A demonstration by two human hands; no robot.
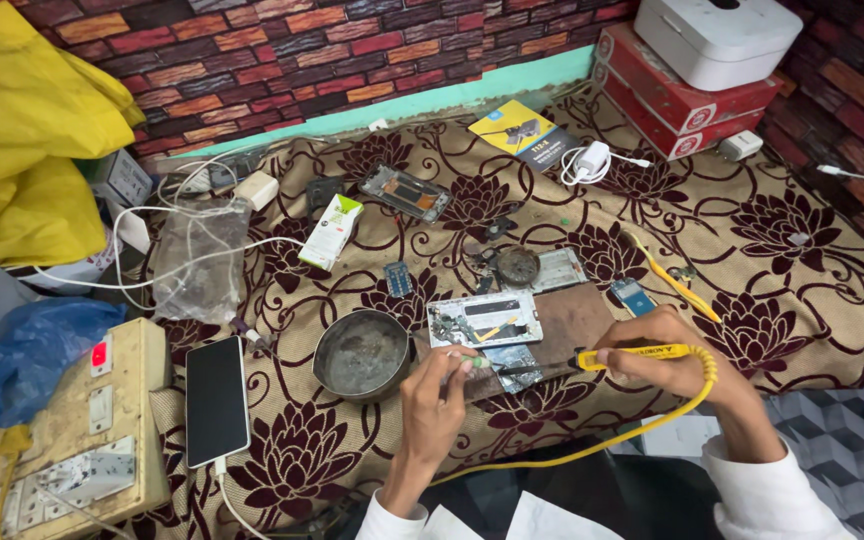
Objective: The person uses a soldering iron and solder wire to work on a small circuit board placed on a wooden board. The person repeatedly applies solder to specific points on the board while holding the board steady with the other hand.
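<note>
Yellow iron (632, 353) being gripped pen-style in right hand (657, 350), fingers wrapped tight around handle, dark tip pointing left toward small board (512, 362). Pen grip probably giving fine control over tip. Yellow cord (592, 445) looping back under right wrist and trailing toward lap, keeping clear of work.

Left hand (437, 385) pinching something thin and greenish at fingertips (467, 364), thumb and forefinger pressed together on it; too small for telling what it is. Being held just at board's left edge, meeting iron tip there, seemingly for feeding or steadying joint.

Board lying on brown mat (567, 320), just below opened phone (484, 320) with back off, innards facing up. Mat likely shielding patterned cloth (812, 300) from heat.

Metal bowl (362, 353) sitting just beside left hand, within easy reach. Round tin (517, 266) resting beyond opened phone. Yellow tweezers (677, 282) lying near right hand, unused.

Black phone (216, 398) lying face up at left, well apart from work, cable plugged in at bottom. Switchboard (72, 440) standing at far left edge. Phone frame (404, 192) and white-green box (330, 231) lying toward wall. White charger (590, 160) with coiled lead near red boxes (677, 95), white box (717, 38) stacked on top. Yellow fabric (22, 130) bunched in upper left corner.
</note>
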